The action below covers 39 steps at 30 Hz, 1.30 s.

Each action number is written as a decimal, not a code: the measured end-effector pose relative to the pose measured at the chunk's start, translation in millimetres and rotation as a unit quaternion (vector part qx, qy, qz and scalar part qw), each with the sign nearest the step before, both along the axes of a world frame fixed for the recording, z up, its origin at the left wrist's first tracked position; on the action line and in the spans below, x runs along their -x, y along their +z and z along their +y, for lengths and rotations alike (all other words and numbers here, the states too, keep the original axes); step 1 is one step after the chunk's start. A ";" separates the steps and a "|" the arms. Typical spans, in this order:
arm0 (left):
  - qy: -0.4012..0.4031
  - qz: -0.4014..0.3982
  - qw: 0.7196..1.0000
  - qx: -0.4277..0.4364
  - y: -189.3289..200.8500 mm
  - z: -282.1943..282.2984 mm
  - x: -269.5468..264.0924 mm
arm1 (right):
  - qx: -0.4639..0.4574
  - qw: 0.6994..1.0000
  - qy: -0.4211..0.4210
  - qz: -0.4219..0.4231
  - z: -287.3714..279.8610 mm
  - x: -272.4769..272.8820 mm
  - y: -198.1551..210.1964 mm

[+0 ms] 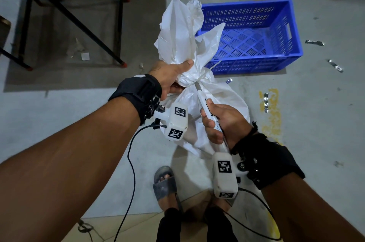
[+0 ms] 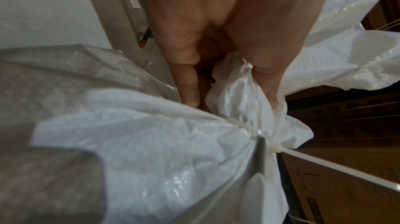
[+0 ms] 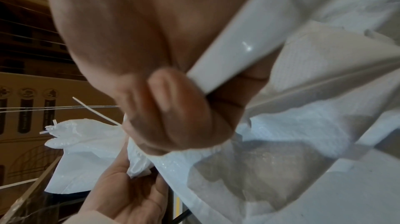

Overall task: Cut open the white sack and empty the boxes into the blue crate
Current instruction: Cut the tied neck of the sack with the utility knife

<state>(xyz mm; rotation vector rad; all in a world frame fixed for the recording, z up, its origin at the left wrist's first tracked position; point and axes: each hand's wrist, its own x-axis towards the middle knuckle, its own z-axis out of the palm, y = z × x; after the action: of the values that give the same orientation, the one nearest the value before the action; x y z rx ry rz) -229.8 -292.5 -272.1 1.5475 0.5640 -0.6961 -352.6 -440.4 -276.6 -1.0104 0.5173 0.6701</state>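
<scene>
Knife (image 1: 207, 107) blade hidden behind sack (image 1: 189, 44) neck

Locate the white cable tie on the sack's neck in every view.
Head: cable tie at centre, beside the left hand.
Left wrist: lower right, tail running right.
Right wrist: only the thin tail at left.
Shared landmark: the white sack.

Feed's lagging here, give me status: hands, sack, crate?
Left hand grips sack neck. Right hand holds knife, blade at zip tie. Sack still tied. Crate empty.
</scene>
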 end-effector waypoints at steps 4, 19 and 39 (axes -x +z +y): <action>0.001 0.003 1.000 -0.003 -2.5 0.8 -1.0 | -0.018 1.000 0.002 0.010 2.3 1.2 -0.4; 0.046 0.002 0.999 -0.008 -14.1 -12.7 0.1 | -0.124 0.991 -0.029 0.050 3.1 -2.3 -2.6; 0.101 -0.007 0.995 -0.018 -29.2 -36.4 6.7 | -0.192 0.976 -0.047 0.091 -13.4 -9.9 1.7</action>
<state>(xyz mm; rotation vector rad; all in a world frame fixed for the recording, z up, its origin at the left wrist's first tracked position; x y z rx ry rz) -236.5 -328.9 -301.3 1.5038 0.7144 -0.5225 -342.7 -453.9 -274.9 -0.5609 0.5649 0.7484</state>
